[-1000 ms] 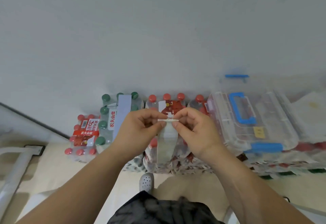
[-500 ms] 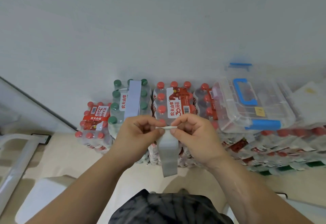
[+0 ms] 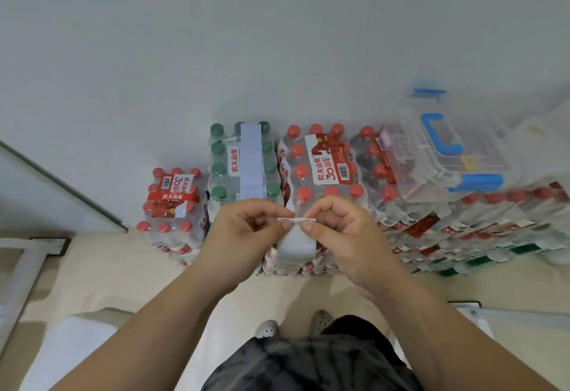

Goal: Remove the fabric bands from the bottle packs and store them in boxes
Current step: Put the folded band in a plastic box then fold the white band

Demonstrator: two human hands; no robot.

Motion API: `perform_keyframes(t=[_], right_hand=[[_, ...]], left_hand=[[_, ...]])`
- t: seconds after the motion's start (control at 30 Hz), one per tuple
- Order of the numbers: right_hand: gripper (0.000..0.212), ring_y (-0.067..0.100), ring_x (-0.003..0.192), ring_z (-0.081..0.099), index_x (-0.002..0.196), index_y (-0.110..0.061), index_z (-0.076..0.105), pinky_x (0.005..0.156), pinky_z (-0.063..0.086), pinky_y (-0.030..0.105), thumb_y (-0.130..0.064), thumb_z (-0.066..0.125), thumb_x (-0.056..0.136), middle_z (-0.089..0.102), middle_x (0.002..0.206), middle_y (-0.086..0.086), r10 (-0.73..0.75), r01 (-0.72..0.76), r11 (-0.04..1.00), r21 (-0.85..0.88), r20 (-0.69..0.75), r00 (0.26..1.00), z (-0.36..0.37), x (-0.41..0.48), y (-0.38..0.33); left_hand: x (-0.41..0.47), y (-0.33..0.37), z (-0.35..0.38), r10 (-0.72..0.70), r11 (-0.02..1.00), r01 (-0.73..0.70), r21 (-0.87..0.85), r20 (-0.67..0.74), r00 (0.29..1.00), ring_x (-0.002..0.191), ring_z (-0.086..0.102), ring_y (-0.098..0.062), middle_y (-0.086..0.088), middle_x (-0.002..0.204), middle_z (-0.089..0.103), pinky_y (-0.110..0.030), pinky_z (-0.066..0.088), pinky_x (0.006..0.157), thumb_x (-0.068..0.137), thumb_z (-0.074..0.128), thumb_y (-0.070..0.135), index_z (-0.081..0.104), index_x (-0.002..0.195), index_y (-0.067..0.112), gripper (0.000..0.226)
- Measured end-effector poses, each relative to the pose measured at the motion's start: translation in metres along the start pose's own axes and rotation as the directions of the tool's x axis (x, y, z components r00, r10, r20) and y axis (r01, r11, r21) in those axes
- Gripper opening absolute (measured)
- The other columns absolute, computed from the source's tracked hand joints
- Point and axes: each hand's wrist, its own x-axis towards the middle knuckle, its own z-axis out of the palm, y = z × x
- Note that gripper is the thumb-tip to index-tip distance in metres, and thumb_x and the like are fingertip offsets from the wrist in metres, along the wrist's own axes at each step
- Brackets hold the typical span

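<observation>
A pale grey fabric band (image 3: 296,242) hangs folded between my two hands in front of the red-capped bottle pack (image 3: 320,171). My left hand (image 3: 246,230) pinches its top edge on the left and my right hand (image 3: 339,230) pinches it on the right. A second pale band (image 3: 252,162) lies wrapped over the green-capped bottle pack (image 3: 237,162) just behind my left hand. A clear plastic box with a blue handle and blue latches (image 3: 447,156) sits shut on the packs at the right.
A smaller red-capped pack (image 3: 172,205) stands on the floor at the left. More stacked packs (image 3: 481,230) run off to the right under the box. A white wall rises behind. My feet (image 3: 293,327) are on the beige floor, with a white frame (image 3: 18,273) at left.
The band has been folded shorter between my hands: it hung long half a second ago and now is a short doubled piece. The view has tilted down slightly.
</observation>
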Motion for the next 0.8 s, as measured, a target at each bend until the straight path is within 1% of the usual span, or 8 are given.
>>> perform_keyframes(t=[0.1, 0.2, 0.4, 0.47, 0.57, 0.67, 0.73, 0.8], right_hand=[[0.014, 0.029, 0.070, 0.055, 0.084, -0.014, 0.069, 0.068, 0.046, 0.042, -0.001, 0.071, 0.090, 0.064, 0.074, 0.024, 0.030, -0.031, 0.999, -0.038, -0.017, 0.999, 0.008, -0.005, -0.004], [0.017, 0.023, 0.067, 0.058, 0.079, -0.016, 0.071, 0.064, 0.049, 0.033, -0.001, 0.074, 0.088, 0.068, 0.069, 0.008, 0.052, -0.054, 0.997, -0.056, -0.031, 0.998, 0.014, -0.009, -0.008], [0.016, 0.018, 0.068, 0.065, 0.078, -0.014, 0.072, 0.066, 0.053, 0.027, -0.001, 0.077, 0.085, 0.074, 0.074, 0.011, 0.074, -0.082, 0.993, -0.084, -0.093, 0.993, 0.016, -0.009, -0.008], [0.015, 0.018, 0.071, 0.067, 0.078, -0.014, 0.072, 0.068, 0.054, 0.026, -0.001, 0.078, 0.084, 0.074, 0.076, 0.011, 0.072, -0.080, 0.992, -0.094, -0.093, 0.993, 0.014, -0.008, -0.008], [0.016, 0.011, 0.068, 0.065, 0.078, -0.014, 0.071, 0.065, 0.051, 0.019, 0.001, 0.078, 0.083, 0.072, 0.070, 0.001, 0.071, -0.078, 0.992, -0.098, -0.071, 0.995, 0.010, -0.006, -0.009], [0.010, 0.011, 0.063, 0.061, 0.087, -0.012, 0.070, 0.062, 0.051, 0.025, -0.003, 0.076, 0.086, 0.067, 0.067, -0.001, 0.074, -0.080, 0.992, -0.100, -0.055, 0.996, 0.003, -0.004, -0.010], [0.009, 0.019, 0.065, 0.060, 0.094, -0.013, 0.071, 0.063, 0.053, 0.035, -0.008, 0.075, 0.088, 0.068, 0.069, 0.006, 0.075, -0.081, 0.990, -0.114, -0.055, 0.996, -0.003, -0.005, -0.010], [0.005, 0.018, 0.065, 0.065, 0.093, -0.011, 0.072, 0.062, 0.054, 0.034, -0.008, 0.074, 0.090, 0.074, 0.072, 0.007, 0.073, -0.079, 0.988, -0.133, -0.054, 0.996, -0.007, -0.006, -0.012]], left_hand=[[-0.004, -0.002, -0.007, 0.025, 1.000, -0.025, 0.014, -0.004, 1.000, 0.066, 0.056, -0.026, -0.025, 0.075, 0.065, -0.040, 0.049, 0.063, 0.083, 0.073, -0.005, 0.079, 0.080, 0.018, 0.025], [-0.007, -0.003, -0.011, 0.040, 0.999, -0.040, 0.037, -0.002, 0.999, 0.066, 0.055, -0.026, -0.026, 0.076, 0.063, -0.041, 0.049, 0.063, 0.083, 0.074, -0.003, 0.079, 0.079, 0.021, 0.025], [-0.009, -0.005, -0.012, 0.026, 0.999, -0.027, 0.018, 0.047, 0.999, 0.061, 0.053, -0.020, -0.019, 0.065, 0.060, -0.029, 0.047, 0.059, 0.082, 0.076, 0.001, 0.079, 0.083, 0.014, 0.014], [-0.009, -0.005, -0.012, 0.006, 1.000, -0.006, -0.013, 0.052, 0.999, 0.064, 0.058, -0.023, -0.019, 0.068, 0.066, -0.030, 0.051, 0.061, 0.080, 0.078, 0.003, 0.079, 0.084, 0.011, 0.009], [-0.006, -0.006, -0.009, -0.010, 1.000, 0.011, -0.029, 0.028, 1.000, 0.068, 0.061, -0.028, -0.029, 0.078, 0.066, -0.037, 0.053, 0.066, 0.081, 0.077, 0.004, 0.079, 0.085, 0.012, 0.009], [-0.004, -0.004, -0.001, -0.017, 1.000, 0.017, 0.009, 0.004, 1.000, 0.064, 0.061, -0.025, -0.028, 0.078, 0.068, -0.024, 0.050, 0.053, 0.085, 0.074, 0.004, 0.078, 0.093, 0.013, 0.013], [-0.004, -0.002, 0.005, -0.019, 0.999, 0.019, 0.041, -0.011, 1.000, 0.053, 0.061, -0.012, -0.017, 0.070, 0.071, -0.016, 0.044, 0.045, 0.087, 0.072, 0.004, 0.077, 0.093, 0.009, 0.010], [-0.003, 0.001, 0.010, 0.004, 0.997, -0.003, 0.072, -0.015, 1.000, 0.046, 0.055, -0.006, -0.010, 0.064, 0.069, -0.014, 0.042, 0.042, 0.087, 0.072, 0.004, 0.077, 0.090, 0.008, 0.007]])
